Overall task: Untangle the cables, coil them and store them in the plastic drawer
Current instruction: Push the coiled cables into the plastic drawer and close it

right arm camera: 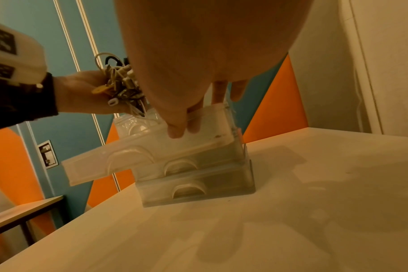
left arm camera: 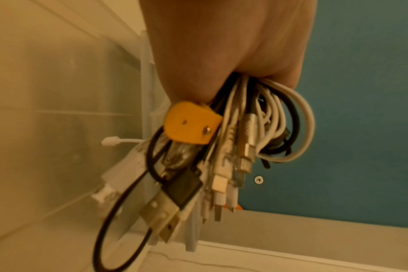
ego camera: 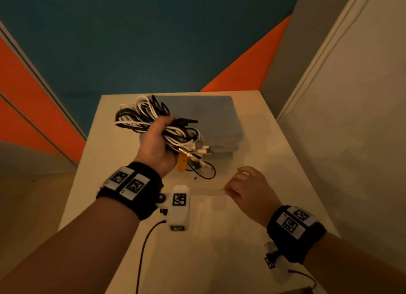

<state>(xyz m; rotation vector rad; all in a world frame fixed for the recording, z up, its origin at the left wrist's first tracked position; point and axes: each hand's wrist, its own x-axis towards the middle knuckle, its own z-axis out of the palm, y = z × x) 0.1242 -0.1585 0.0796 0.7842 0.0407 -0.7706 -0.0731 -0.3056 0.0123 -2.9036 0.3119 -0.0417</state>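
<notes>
A tangled bundle of black and white cables (ego camera: 140, 115) is gripped in my left hand (ego camera: 161, 131), raised over the back of the plastic drawer unit (ego camera: 211, 111). A yellow plug piece (ego camera: 182, 161) and several USB ends hang below the fist. In the left wrist view the cables (left arm camera: 245, 138) and the yellow piece (left arm camera: 191, 125) dangle by the drawer's clear wall (left arm camera: 58, 92). My right hand (ego camera: 232, 188) pinches the front wall of the pulled-out top drawer (right arm camera: 128, 158), thumb (right arm camera: 177, 128) outside and fingers inside. The unit (right arm camera: 198, 185) has two lower drawers, both closed.
The unit stands on a white table (ego camera: 197, 260) whose left edge drops to the floor. A white wall (ego camera: 351, 117) runs close along the right. A blue and orange wall (ego camera: 131, 40) lies behind. A lower side table (right arm camera: 23, 211) stands to the left.
</notes>
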